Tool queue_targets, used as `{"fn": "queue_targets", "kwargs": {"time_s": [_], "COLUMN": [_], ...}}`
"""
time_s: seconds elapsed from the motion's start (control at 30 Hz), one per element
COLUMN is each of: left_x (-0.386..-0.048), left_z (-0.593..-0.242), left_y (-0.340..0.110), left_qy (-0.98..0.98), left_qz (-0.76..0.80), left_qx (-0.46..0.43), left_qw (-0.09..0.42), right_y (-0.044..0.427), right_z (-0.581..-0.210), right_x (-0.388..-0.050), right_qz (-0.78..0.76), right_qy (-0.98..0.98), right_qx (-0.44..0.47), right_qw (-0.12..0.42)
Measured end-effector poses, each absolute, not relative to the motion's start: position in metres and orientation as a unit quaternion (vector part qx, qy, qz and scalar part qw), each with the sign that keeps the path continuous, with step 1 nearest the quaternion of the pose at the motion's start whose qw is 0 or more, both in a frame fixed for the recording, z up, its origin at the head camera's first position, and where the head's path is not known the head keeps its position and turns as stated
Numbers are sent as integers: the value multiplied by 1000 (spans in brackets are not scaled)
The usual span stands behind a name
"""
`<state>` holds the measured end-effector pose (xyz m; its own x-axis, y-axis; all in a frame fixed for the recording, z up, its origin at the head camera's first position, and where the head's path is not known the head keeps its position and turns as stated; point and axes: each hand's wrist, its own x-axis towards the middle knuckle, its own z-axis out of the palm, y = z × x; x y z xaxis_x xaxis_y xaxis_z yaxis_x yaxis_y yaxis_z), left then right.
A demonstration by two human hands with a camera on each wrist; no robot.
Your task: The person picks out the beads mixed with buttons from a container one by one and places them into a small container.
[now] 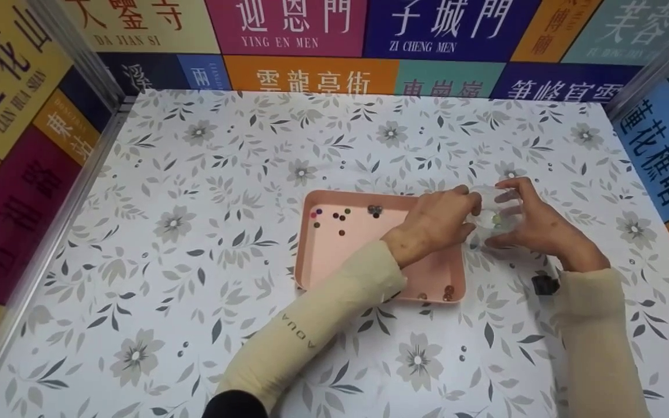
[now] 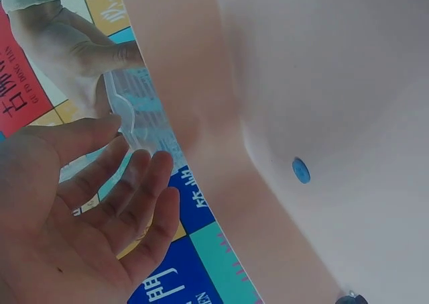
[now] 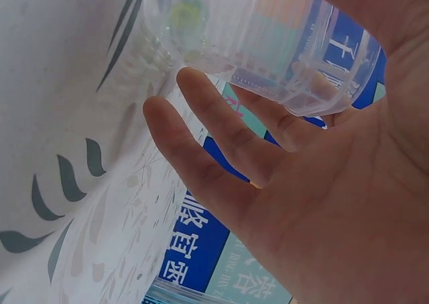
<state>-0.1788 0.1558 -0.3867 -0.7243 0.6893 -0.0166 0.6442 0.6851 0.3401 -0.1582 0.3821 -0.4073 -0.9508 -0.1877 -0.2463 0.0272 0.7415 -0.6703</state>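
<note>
A clear plastic cup [image 1: 488,212] with something yellow-green [image 3: 186,17] in its bottom is held by my right hand [image 1: 543,229], thumb and fingers around its side. My left hand [image 1: 439,217] reaches over the right part of a pink tray [image 1: 323,255]. In the left wrist view, the thumb and fingers of this hand [image 2: 100,210] are loosely bent beside the cup [image 2: 137,109]; whether they touch it or pinch something small is unclear. Small dark beads [image 1: 342,233] lie scattered in the tray, and a blue one [image 2: 301,170] shows in the left wrist view.
Brownish beads [image 1: 448,292] lie in the tray's near right corner, and a small cluster [image 1: 375,210] sits by its far wall. A white floral cloth [image 1: 172,223] covers the table. Colourful lettered panels [image 1: 294,29] stand behind and at both sides.
</note>
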Motion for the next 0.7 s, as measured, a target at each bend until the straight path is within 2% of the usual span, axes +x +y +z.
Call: {"fn": "queue_targets", "kwargs": {"time_s": [0.27,0.7], "left_x": [-178,-170], "left_z": [-386,-384], "left_y": [150,142], "left_qy": [918,914], "left_qz": [155,102], "left_qx": [357,369], "left_qw": [79,130], "right_y": [382,382], "right_z": [-408,-405], "right_x": [-158,-156], "right_qz": [-365,-354], "right_qy": [918,922], "right_qx": [-41,-44], "right_qw": [151,151]}}
